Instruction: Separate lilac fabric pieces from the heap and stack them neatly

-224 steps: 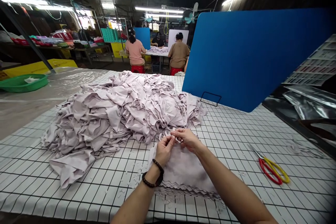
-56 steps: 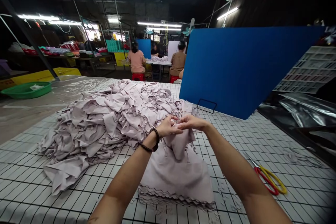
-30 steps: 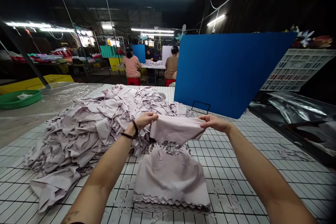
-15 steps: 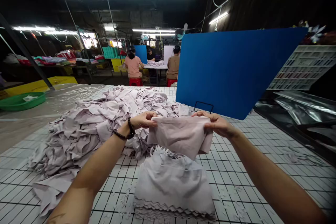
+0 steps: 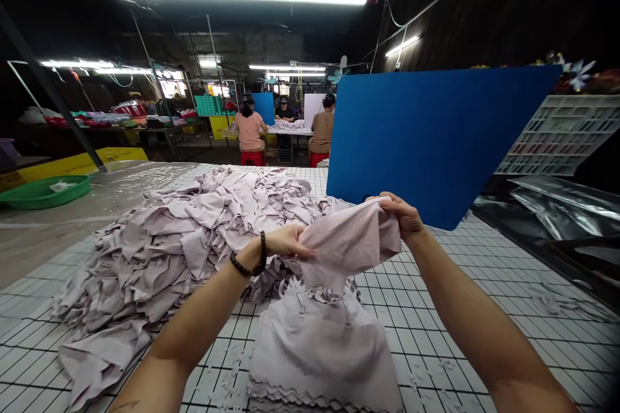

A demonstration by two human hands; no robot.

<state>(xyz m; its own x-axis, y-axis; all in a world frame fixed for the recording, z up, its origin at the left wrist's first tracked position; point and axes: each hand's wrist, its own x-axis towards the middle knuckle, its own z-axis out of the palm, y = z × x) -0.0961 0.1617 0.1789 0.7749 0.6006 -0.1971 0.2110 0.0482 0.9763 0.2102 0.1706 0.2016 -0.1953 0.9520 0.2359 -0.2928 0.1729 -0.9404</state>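
A pale pinkish garment piece (image 5: 346, 239) is held up between both hands, slanting upward to the right. My left hand (image 5: 289, 242) pinches its left side, with a dark beaded bracelet (image 5: 261, 253) at the wrist. At the upper right corner, my right hand (image 5: 401, 211) grips the cloth edge; some of its fingers are behind the fabric. Just below lies a neat stack of pale garments (image 5: 324, 345) with zigzag-cut hems facing me and thin straps near the top. To the left rises a big loose heap of similar cloth pieces (image 5: 179, 226).
A blue board (image 5: 431, 135) stands upright beyond my right hand. Black plastic sheeting (image 5: 566, 206) lies at the right, a green basin (image 5: 43, 192) at the far left. Small scraps dot the grid-lined table (image 5: 450, 310). Several people sit at a table farther back.
The garment piece has turned from level to slanted, its right end raised. My left hand has shifted right and down, my right hand slightly right and up. The camera has tilted up slightly.
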